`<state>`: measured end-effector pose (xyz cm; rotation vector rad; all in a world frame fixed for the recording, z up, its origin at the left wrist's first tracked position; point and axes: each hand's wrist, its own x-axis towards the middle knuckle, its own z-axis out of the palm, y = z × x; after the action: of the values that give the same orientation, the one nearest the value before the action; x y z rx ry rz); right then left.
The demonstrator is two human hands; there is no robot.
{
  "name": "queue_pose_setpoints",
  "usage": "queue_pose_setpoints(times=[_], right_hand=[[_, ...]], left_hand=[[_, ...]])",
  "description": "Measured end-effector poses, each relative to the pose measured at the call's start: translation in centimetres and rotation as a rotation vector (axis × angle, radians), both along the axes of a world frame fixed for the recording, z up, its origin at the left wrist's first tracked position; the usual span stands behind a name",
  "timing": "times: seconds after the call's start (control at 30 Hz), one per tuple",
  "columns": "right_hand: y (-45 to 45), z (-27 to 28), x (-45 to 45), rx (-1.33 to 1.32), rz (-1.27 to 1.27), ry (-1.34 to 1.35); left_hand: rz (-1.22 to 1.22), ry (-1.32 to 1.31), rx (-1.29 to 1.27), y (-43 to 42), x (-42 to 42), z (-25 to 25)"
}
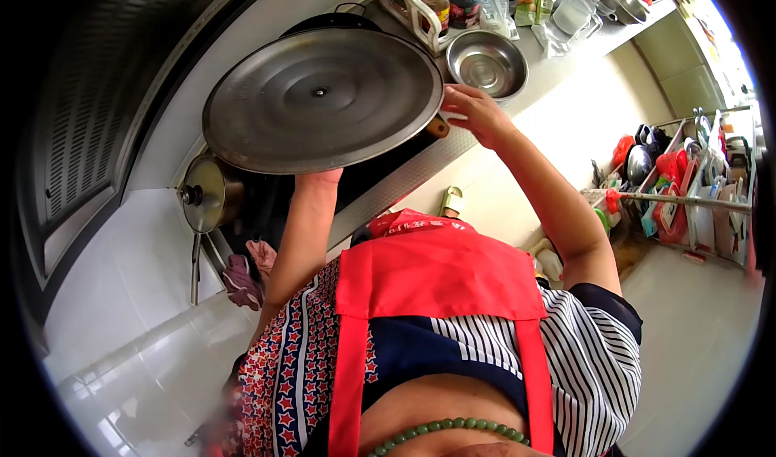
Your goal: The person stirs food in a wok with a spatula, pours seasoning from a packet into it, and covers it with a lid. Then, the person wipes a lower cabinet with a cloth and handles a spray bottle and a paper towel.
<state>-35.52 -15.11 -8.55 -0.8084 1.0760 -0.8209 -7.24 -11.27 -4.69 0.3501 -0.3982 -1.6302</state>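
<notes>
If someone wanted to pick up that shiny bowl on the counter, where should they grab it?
Probably by the rim of the bowl, at the picture's right, coming from above. It sits open side up with no handle showing, and the big lid lies close to its left side in this view.

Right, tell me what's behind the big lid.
Past the big lid, a dark pan shows at the far edge and a wooden handle at the right. Hidden: the pan's inside and most of the left hand.
</notes>
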Motion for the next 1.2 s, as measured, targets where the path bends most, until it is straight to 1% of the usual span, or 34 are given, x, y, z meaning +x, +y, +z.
queue_pose_setpoints(times=[0.03, 0.07, 0.1, 0.17, 0.23, 0.33, 0.37, 0.43, 0.53, 0.6, 0.73, 0.9, 0.93, 1.0, 1.1, 1.17, 1.2], right_hand=[[-0.3, -0.4, -0.2, -0.04, -0.037, 0.026], [-1.1, -1.0, -1.1, -0.025, -0.074, -0.002], [-2.0, -2.2, -2.2, -0.078, -0.139, -0.02], [-3.9, -3.6, -5.1, -0.092, -0.231, -0.012], [-5.9, -5.2, -8.3, -0.178, -0.304, -0.006], [-8.7, -5.9, -10.7, -0.144, -0.378, 0.132], [-9.8, -6.3, -11.4, -0.151, -0.408, 0.166], [-11.9, -7.4, -12.9, -0.118, -0.37, 0.106], [-14.4, -8.5, -14.3, -0.082, -0.244, 0.108], [-15.6, -8.4, -14.7, -0.063, -0.181, 0.096], [-17.4, -8.4, -14.4, -0.049, -0.028, 0.218], [-19.3, -9.0, -14.9, -0.065, -0.019, 0.253], [-19.3, -9.7, -12.6, -0.045, -0.02, 0.265], [-20.0, -10.1, -13.1, -0.086, -0.07, 0.25], [-21.0, -11.2, -13.3, -0.059, -0.135, 0.291], [-21.1, -11.9, -11.8, -0.034, -0.129, 0.282], [-21.4, -12.2, -12.4, -0.029, -0.13, 0.27]], left_hand=[[-0.008, 0.006, 0.0, -0.1, 0.0, -0.1], [-0.016, 0.001, 0.011, -0.2, -0.4, -0.2], [-0.021, -0.004, 0.027, -0.3, -0.8, -0.4], [-0.031, -0.025, 0.067, -0.5, -2.4, -0.5], [-0.06, -0.057, 0.119, -0.6, -4.4, -0.3], [-0.109, -0.103, 0.213, -1.0, -7.7, 0.5], [-0.125, -0.091, 0.251, -1.4, -9.1, -0.1], [-0.155, -0.064, 0.326, -2.8, -11.7, -1.4], [-0.278, 0.121, 0.338, -5.1, -14.9, -4.5], [-0.313, 0.201, 0.388, -5.2, -16.3, -4.5], [-0.322, 0.257, 0.397, -5.2, -17.6, -4.5], [-0.293, 0.262, 0.379, -5.0, -18.6, -4.4], [-0.281, 0.283, 0.392, -4.8, -17.0, -4.7], [-0.267, 0.273, 0.382, -4.7, -17.1, -4.7], [-0.23, 0.259, 0.388, -4.2, -16.7, -5.1], [-0.203, 0.262, 0.413, -3.6, -15.2, -5.6], [-0.186, 0.253, 0.428, -3.2, -15.3, -5.9]])
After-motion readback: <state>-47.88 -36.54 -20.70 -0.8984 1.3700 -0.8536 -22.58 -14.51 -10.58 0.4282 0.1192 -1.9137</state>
